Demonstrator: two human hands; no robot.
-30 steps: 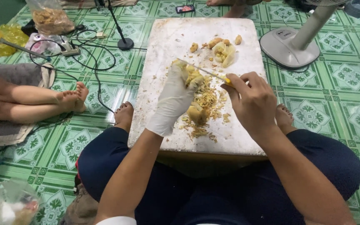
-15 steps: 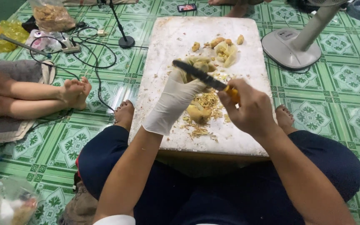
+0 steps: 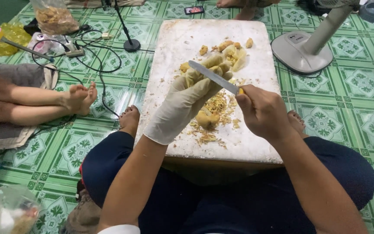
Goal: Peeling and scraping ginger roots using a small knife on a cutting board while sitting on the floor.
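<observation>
My left hand [image 3: 182, 104], in a white glove, holds a yellowish fruit piece [image 3: 213, 63] above the white cutting board [image 3: 182, 39]. My right hand [image 3: 262, 112] grips a knife [image 3: 213, 77] by its yellow handle, and the blade lies across the gloved fingers, pointing up and left. Under the hands sits another yellow piece [image 3: 207, 119] among peel scraps [image 3: 215, 106]. A small heap of peeled pieces [image 3: 232, 50] lies at the far part of the board.
A fan base [image 3: 301, 50] stands right of the board. Another person's legs and feet [image 3: 76, 97] lie at left on the green tiled floor. Cables [image 3: 87, 60], a stand base [image 3: 131, 44], a bag of pieces [image 3: 55, 17] and a phone [image 3: 194, 9] lie beyond.
Both hands lifted slightly off the board and shifted up; the knife blade swung from near the fruit's side to lie across the top of the gloved hand.
</observation>
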